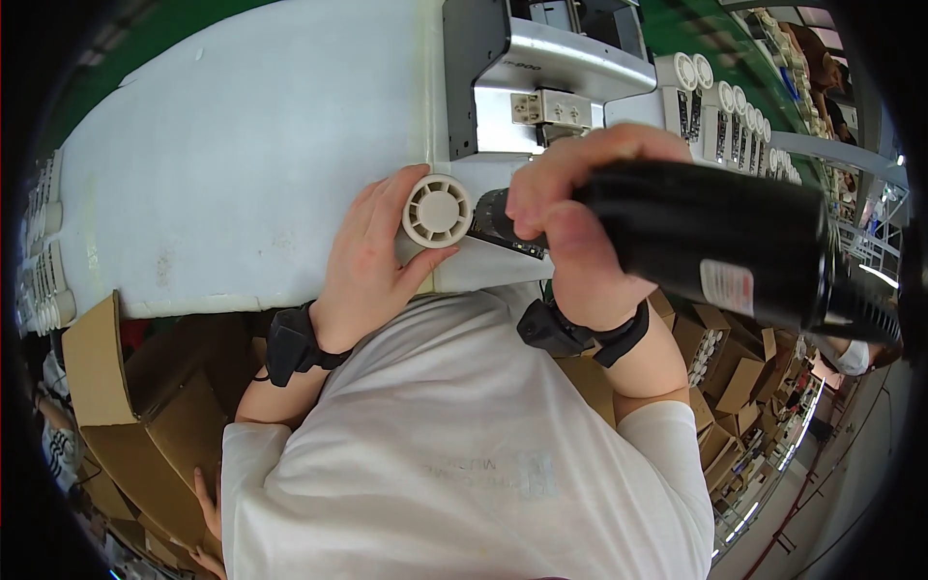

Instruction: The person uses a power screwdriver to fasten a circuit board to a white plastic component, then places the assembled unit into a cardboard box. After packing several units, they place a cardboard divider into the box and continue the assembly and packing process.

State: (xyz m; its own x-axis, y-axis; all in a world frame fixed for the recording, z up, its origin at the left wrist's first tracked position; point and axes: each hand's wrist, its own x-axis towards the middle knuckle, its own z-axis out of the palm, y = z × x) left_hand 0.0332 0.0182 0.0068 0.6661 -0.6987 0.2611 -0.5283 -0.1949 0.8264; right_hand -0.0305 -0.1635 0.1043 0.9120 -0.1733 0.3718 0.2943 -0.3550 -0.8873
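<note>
My left hand [367, 261] is closed around the side of a white plastic housing with a round, slotted end cap [438, 211]. Its thumb and fingers curve about the rim near the table's front edge. A black electric screwdriver [715, 237] is gripped in my right hand [585, 217], its body slanting off to the right. The dark ribbed nose of the tool points at the housing's right side; the bit's contact point is hidden. Part of a dark circuit board strip [517, 245] shows below the nose, beside the housing.
A metal machine [570, 63] stands at the table's far side. Several similar white housings with circuit boards [720, 111] line up at right, and more [48, 280] at far left. An open cardboard box [101, 362] is near left, with another person's hand [206, 503] close by. The pale table [242, 145] stretches left.
</note>
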